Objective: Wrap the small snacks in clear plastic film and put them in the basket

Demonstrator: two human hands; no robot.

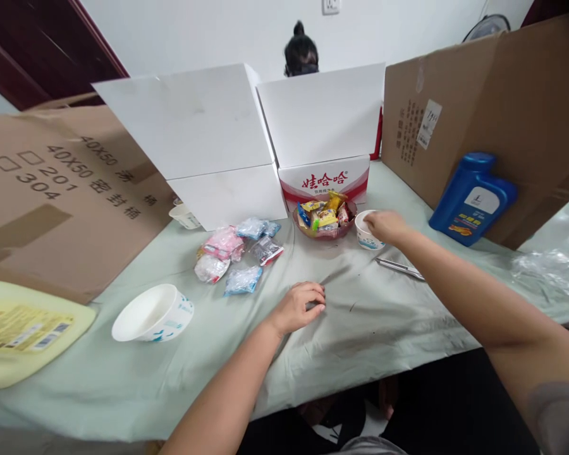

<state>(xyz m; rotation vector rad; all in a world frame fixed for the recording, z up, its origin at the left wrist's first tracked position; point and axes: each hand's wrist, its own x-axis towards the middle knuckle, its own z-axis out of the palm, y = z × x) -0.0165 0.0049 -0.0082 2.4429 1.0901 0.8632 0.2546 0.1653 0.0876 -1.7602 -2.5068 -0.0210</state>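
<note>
Now, right hand (384,226): arm stretched forward, fingers clasping paper cup (366,239) rim.
Left hand (299,308): fingers curled shut, resting on bench (370,316).
Snack bowl (326,219): just left of right hand.

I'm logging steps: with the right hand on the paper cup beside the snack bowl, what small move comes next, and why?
Probably lift the paper cup straight up: the right hand rests over its rim, the snack bowl stands close beside it, and a metal tool lies just in front.
</note>
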